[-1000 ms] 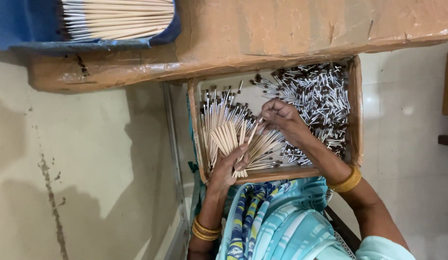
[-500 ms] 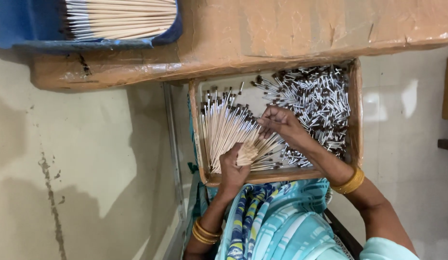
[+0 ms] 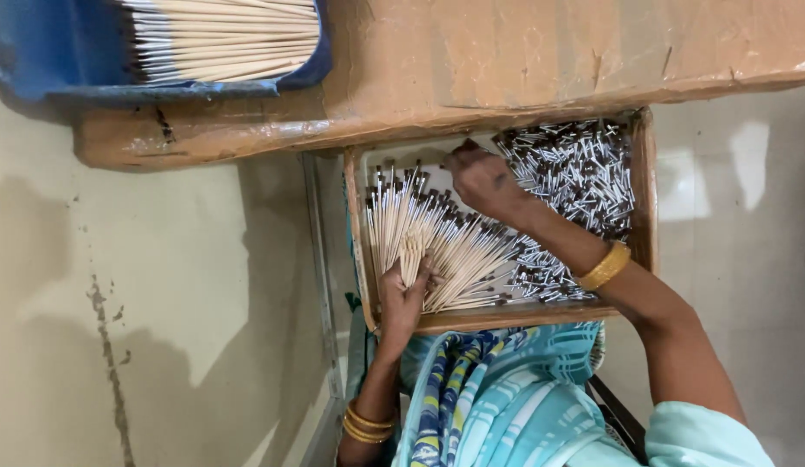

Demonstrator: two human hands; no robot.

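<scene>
Noted, by size: cardboard slab [image 3: 575,60] above; wooden tray [image 3: 646,199] on lap, presumably for reach. Fanned pale sticks [image 3: 458,246] inside, beside grey-tipped pile [image 3: 584,173]. Left hand [image 3: 404,298] closed around stick bundle; right hand [image 3: 484,183] pressed on fan, fingers curled, grip indeterminate.

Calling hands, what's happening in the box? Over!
Left hand grips a bunch of pale wooden sticks. Right hand reaches over the fanned sticks in the wooden tray. Nothing blocking.

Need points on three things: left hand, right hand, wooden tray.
left hand [image 3: 405,298]: head view, on the back of the hand, holding a bunch of pale sticks.
right hand [image 3: 482,179]: head view, on the back of the hand, over the stick tips.
wooden tray [image 3: 646,199]: head view, on its right wall.
</scene>
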